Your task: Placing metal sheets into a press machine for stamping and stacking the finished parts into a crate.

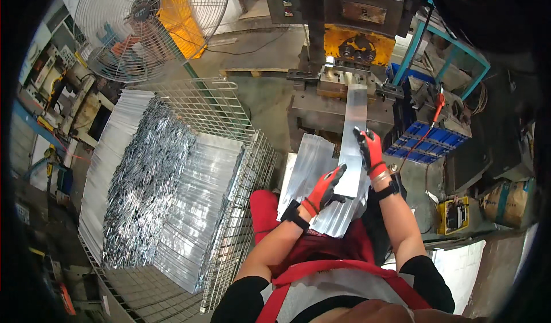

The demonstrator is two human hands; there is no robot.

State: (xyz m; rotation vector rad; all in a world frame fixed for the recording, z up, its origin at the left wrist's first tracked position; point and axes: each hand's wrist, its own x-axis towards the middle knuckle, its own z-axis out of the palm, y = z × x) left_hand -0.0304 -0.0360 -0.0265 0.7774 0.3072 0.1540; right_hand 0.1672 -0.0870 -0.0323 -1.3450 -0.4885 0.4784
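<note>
Metal strip (352, 133) points lengthwise forward, toward the press (359, 44)

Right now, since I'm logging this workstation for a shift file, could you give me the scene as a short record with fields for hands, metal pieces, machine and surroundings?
Long strip: flat, shiny metal, pointing toward the press; contact with its tooling unclear
Left hand: gloved, at the strip's near left edge
Right hand: gloved, at its right edge; grip underneath hidden
Other strips: left of and below the long one
Wire basket: on the person's left, holding many metal pieces
Fan: upper left
Blue crate: right of the press
</note>
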